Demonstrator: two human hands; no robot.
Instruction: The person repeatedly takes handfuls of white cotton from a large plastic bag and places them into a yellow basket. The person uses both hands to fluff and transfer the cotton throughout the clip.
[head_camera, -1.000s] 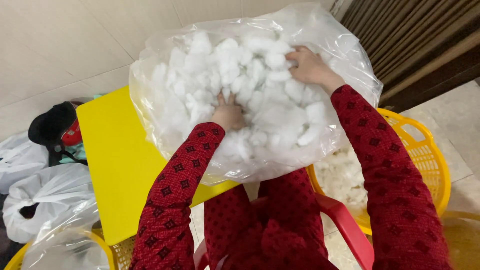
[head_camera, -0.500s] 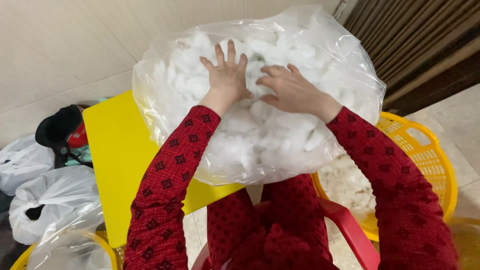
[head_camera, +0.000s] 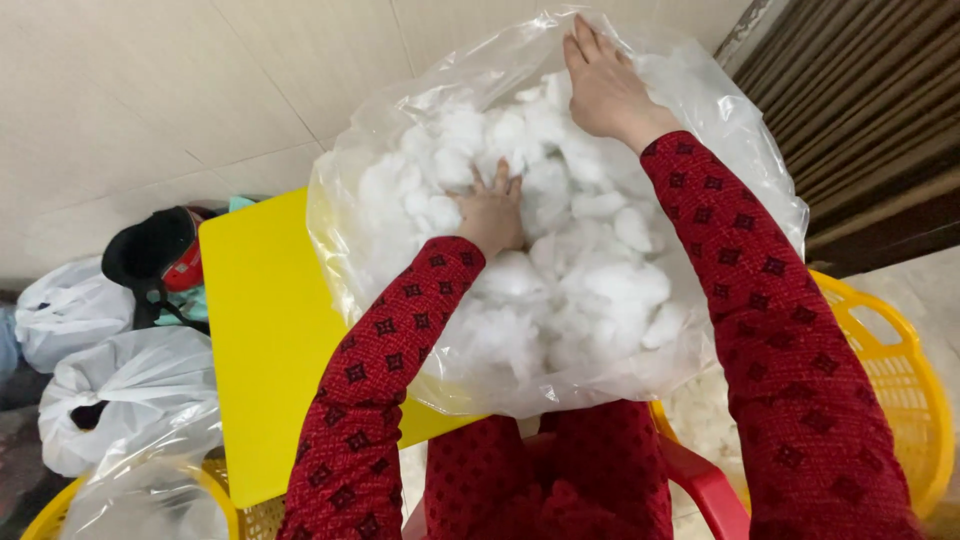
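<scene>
A large clear plastic bag (head_camera: 740, 140) full of white cotton-like fluff (head_camera: 580, 270) rests on a yellow table (head_camera: 265, 330) in front of me. My left hand (head_camera: 492, 212) is sunk into the fluff near the middle of the bag, fingers spread and partly buried. My right hand (head_camera: 603, 82) lies flat at the far top of the bag, fingers together, pressing on the plastic edge. Both arms wear red patterned sleeves.
A yellow plastic basket (head_camera: 900, 380) with more white fluff stands at my right. White plastic bags (head_camera: 110, 385) and a black and red bundle (head_camera: 155, 250) lie on the floor at left. Another yellow basket (head_camera: 215, 500) with a clear bag sits at bottom left. A red chair (head_camera: 700, 480) is under me.
My left hand has dropped from the bag's top into the fluff. My right hand has slid up to the bag's far edge. The bag mouth now lies more open.
</scene>
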